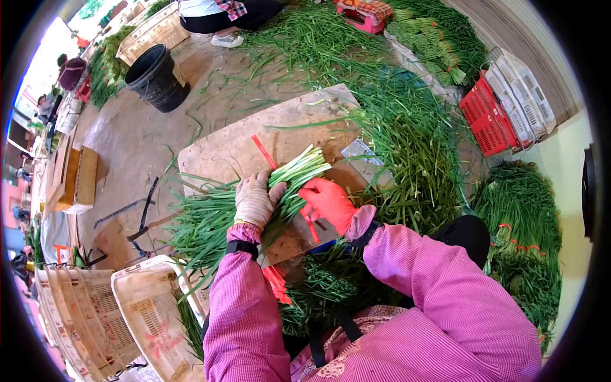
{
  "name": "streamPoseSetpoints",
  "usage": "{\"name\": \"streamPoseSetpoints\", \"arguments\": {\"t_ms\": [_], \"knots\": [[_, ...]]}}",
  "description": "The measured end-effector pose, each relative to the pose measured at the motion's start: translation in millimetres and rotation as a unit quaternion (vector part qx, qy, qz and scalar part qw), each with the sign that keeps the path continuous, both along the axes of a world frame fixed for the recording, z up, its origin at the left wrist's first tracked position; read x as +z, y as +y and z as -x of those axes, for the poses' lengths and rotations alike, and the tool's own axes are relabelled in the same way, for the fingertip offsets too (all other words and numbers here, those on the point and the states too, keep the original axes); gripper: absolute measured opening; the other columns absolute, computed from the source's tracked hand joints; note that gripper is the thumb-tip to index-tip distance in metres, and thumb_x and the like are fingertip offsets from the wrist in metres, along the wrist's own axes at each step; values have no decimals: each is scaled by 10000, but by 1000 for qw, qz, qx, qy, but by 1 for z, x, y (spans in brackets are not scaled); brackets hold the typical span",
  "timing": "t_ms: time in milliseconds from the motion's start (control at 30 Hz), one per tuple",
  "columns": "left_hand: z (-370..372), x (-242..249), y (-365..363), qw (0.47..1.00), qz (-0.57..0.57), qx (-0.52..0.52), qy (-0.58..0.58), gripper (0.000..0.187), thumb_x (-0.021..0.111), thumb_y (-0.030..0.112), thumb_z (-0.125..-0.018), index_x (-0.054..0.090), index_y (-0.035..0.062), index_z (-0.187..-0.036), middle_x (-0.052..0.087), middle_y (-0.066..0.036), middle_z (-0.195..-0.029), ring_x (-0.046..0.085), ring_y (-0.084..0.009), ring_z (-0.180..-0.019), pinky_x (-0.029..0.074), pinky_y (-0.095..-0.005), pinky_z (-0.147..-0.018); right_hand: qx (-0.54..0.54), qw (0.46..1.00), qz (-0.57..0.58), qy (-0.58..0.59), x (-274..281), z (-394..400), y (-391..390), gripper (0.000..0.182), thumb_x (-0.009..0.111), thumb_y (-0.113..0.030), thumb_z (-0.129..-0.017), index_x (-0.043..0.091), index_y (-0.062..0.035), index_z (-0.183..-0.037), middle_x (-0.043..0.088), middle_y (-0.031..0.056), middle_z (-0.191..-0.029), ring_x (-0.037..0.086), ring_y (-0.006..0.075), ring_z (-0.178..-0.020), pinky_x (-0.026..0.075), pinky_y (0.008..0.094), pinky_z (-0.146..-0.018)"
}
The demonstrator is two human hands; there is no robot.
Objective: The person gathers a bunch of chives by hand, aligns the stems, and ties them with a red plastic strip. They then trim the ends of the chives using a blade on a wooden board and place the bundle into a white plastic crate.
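Observation:
My left hand [256, 200], in a striped knit glove, presses around a bunch of Chinese chives [207, 219] lying across a wooden board [238, 135]. The pale stem ends point to the upper right and the leaves hang over the board's left edge. A red tie strip [262, 151] runs under the bunch, with its ends showing above and below. My right hand [329, 202], in a red-orange glove, is beside the stems with fingers curled in. What is between those fingers is hidden. More red strips [277, 284] hang by the board's lower edge.
Loose chives [414, 146] cover the floor to the right, with tied bundles [519, 216] beyond. A black bucket [158, 77], red crate [489, 116] and white crates [156, 318] stand around. A person [219, 14] is at the top.

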State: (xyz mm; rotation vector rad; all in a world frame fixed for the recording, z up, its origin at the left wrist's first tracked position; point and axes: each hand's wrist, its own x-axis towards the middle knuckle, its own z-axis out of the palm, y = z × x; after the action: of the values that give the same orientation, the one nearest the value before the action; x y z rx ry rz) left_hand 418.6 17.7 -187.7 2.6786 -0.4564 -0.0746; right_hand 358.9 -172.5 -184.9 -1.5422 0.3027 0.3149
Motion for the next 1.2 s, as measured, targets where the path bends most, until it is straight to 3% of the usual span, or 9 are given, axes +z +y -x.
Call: {"name": "streamPoseSetpoints", "arguments": {"t_ms": [200, 300, 467, 567, 667, 700, 967, 1067, 1200], "knots": [[11, 19, 3, 999, 17, -10, 25, 943, 725, 622, -694, 442, 49, -1388, 607, -169, -1231, 530, -351, -1200, 289, -501, -1088, -26, 999, -19, 31, 13, -8, -30, 171, 604, -183, -906, 631, -20, -950, 673, 98, -719, 607, 152, -517, 470, 275, -469], [29, 39, -10, 995, -93, -18, 25, 1201, 854, 544, -547, 288, 42, -1480, 457, -148, -1429, 378, -316, -1370, 132, -601, -1153, 34, 997, 34, 53, 17, -9, -46, 218, 592, -184, -908, 597, -12, -1042, 666, 103, -723, 583, 147, -500, 412, 259, -452], [41, 24, -13, 991, -128, -4, -34, 1117, 867, 461, -555, 329, 81, -1457, 449, -118, -1419, 405, -295, -1339, 160, -598, -1147, -52, 996, 78, -8, 5, -22, -61, 294, 543, -233, -984, 561, -9, -1173, 685, 114, -866, 640, 172, -622, 511, 289, -593], [45, 23, -15, 990, -131, -2, -59, 1086, 866, 438, -569, 338, 88, -1450, 451, -116, -1413, 404, -298, -1336, 170, -602, -1141, -172, 926, 136, -307, -4, -40, -67, 378, 507, -231, -1021, 506, -16, -1331, 629, 150, -1222, 561, 220, -1198, 425, 309, -1021], [45, 22, -16, 989, -134, -6, -65, 1069, 865, 431, -573, 345, 89, -1442, 450, -115, -1411, 398, -304, -1337, 178, -602, -1137, 7, 947, 8, -322, -13, -38, -36, 371, 510, -232, -1017, 529, -6, -1310, 628, 177, -1229, 552, 257, -1218, 428, 317, -1019], [43, 23, -16, 988, -143, 6, -60, 1052, 863, 442, -576, 355, 105, -1434, 449, -99, -1408, 397, -286, -1337, 179, -603, -1136, 40, 862, 288, -414, -21, -45, -27, 350, 505, -225, -1015, 561, 2, -1275, 629, 194, -1217, 563, 299, -1201, 428, 319, -1020], [49, 13, -13, 991, -98, 3, -87, 1095, 884, 427, -525, 360, 92, -1425, 437, -118, -1407, 394, -303, -1327, 195, -579, -1131, -173, 930, 45, -320, -2, -64, -63, 405, 456, -289, -1038, 573, 22, -1269, 624, 143, -1271, 563, 232, -1201, 402, 300, -1046], [54, 9, -12, 991, -105, 0, -89, 1142, 890, 450, -498, 348, 86, -1435, 410, -129, -1429, 373, -322, -1336, 195, -572, -1134, -78, 964, -14, -255, 0, -53, -50, 411, 426, -285, -1049, 562, 19, -1289, 615, 148, -1279, 549, 225, -1217, 388, 297, -1054], [54, 3, -13, 988, -114, 9, -104, 1093, 872, 455, -536, 358, 83, -1426, 421, -124, -1421, 381, -317, -1328, 208, -568, -1131, 2, 905, 135, -403, 48, -39, -24, 449, 393, -313, -1056, 536, 22, -1319, 598, 148, -1295, 541, 221, -1224, 383, 304, -1052]]}}
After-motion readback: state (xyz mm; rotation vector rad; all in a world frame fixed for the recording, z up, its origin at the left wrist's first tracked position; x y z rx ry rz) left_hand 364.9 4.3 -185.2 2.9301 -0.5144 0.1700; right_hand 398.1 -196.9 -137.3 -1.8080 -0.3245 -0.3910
